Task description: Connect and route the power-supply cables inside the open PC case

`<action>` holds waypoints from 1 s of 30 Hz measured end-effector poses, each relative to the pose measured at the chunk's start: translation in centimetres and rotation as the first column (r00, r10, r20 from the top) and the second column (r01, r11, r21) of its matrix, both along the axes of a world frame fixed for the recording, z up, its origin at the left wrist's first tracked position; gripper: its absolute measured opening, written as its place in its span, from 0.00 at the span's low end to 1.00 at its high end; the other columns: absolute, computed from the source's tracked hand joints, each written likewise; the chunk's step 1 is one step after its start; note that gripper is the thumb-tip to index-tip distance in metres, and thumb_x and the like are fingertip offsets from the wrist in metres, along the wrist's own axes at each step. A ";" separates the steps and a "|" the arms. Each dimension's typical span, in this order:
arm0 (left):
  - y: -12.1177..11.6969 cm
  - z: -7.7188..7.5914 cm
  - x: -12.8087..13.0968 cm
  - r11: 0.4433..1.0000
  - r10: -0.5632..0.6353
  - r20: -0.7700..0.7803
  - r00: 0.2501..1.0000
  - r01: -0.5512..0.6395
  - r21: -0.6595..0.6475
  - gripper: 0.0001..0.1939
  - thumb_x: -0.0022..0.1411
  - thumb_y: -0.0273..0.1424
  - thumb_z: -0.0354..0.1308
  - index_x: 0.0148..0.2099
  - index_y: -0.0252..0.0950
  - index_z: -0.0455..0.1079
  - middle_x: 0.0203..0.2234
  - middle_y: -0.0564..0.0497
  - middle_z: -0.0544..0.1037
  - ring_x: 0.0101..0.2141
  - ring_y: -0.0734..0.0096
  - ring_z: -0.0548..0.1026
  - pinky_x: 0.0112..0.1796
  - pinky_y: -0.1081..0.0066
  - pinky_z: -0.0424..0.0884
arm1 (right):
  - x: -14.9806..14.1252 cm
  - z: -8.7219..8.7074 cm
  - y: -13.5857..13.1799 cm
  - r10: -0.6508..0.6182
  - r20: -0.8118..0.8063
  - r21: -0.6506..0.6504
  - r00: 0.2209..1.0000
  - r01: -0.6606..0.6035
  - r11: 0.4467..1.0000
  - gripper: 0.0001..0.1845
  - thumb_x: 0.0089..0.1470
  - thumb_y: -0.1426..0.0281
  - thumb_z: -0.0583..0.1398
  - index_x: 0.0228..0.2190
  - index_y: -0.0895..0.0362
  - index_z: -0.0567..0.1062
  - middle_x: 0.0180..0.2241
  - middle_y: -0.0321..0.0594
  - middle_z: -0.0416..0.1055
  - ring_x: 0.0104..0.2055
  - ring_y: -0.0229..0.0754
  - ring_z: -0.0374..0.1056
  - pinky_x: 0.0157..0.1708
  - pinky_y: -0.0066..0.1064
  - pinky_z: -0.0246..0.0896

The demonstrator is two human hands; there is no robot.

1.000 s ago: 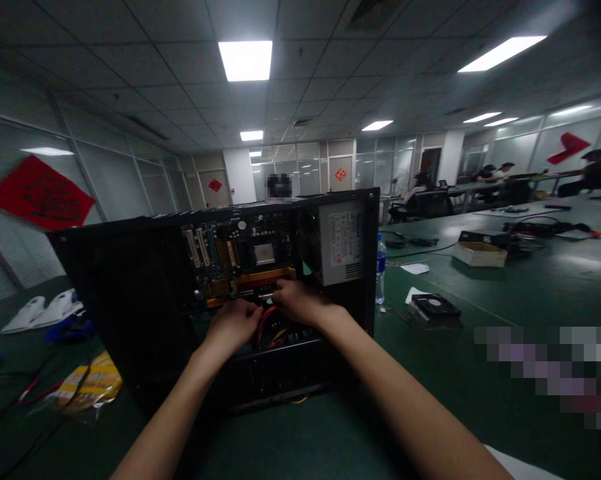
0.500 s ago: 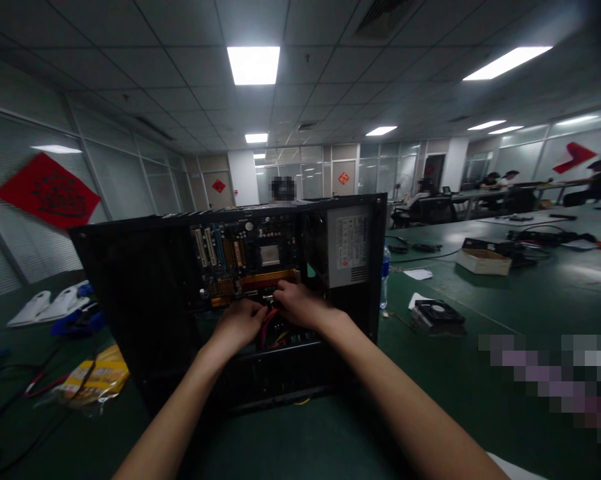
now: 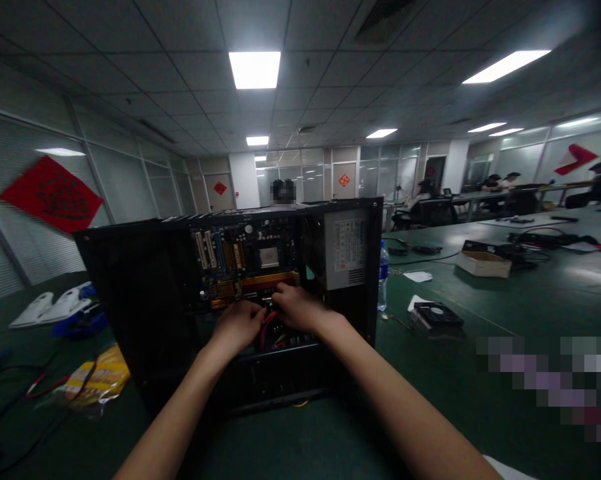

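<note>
A black computer case [image 3: 130,300] stands in front of me with its side open, showing the motherboard [image 3: 269,243] and the grey power supply [image 3: 345,250]. Both of my hands reach inside, at the lower edge of the board. My left hand [image 3: 239,327] is closed, its thumb and fingers pinched together; whatever they hold is hidden. Just to its right, my right hand [image 3: 300,308] has its fingers curled over the upper end of a red cable [image 3: 266,328]. The tips of both hands nearly meet below the orange memory slots [image 3: 267,280].
On the right lie a hard drive [image 3: 437,319], a small open box [image 3: 483,263] and black cables [image 3: 555,235]. A water bottle [image 3: 383,277] stands behind the case. A yellow plastic packet [image 3: 97,377] and blue items [image 3: 80,322] are at left. Several people sit farther back.
The hands stay at the same spot in the case, with hardly any finger movement. The view has shifted slightly, and the case's right side sits a little farther left.
</note>
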State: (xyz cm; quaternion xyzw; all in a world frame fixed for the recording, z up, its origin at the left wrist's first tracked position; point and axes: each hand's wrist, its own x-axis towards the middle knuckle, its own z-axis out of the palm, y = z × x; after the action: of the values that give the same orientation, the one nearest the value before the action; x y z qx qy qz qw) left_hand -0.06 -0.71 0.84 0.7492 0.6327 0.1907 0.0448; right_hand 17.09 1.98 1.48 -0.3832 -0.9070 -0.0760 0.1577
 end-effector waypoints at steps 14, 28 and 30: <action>-0.1 0.3 0.2 0.998 0.066 -0.032 0.997 -0.066 0.012 0.18 0.65 0.39 0.48 0.37 0.40 0.78 0.34 0.46 0.82 0.36 0.64 0.77 0.32 0.70 0.60 | -0.2 0.2 0.2 -0.007 -0.052 0.045 0.999 0.009 0.999 0.10 0.57 0.73 0.56 0.42 0.61 0.70 0.45 0.48 0.67 0.43 0.45 0.69 0.38 0.32 0.62; -0.1 0.1 -0.1 0.998 0.065 0.007 0.998 -0.065 -0.007 0.19 0.65 0.41 0.48 0.40 0.39 0.79 0.37 0.43 0.82 0.37 0.62 0.77 0.33 0.70 0.62 | -0.8 -0.5 1.3 0.018 0.047 0.119 0.999 -0.024 0.993 0.10 0.59 0.73 0.54 0.43 0.62 0.70 0.45 0.49 0.67 0.43 0.45 0.69 0.38 0.32 0.62; -0.2 0.2 -0.2 0.998 0.060 0.013 0.998 -0.060 -0.004 0.19 0.65 0.40 0.48 0.39 0.39 0.79 0.37 0.43 0.82 0.38 0.63 0.77 0.34 0.71 0.63 | -0.9 -0.4 1.2 0.013 0.074 0.126 0.997 -0.023 0.992 0.10 0.61 0.75 0.52 0.43 0.62 0.70 0.45 0.49 0.67 0.44 0.45 0.68 0.38 0.32 0.62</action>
State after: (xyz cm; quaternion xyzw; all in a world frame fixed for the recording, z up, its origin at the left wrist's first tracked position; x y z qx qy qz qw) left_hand -0.24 -0.89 1.01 0.7285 0.6550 0.1955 0.0444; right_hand 16.18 3.16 1.05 -0.3612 -0.9089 -0.1456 0.1493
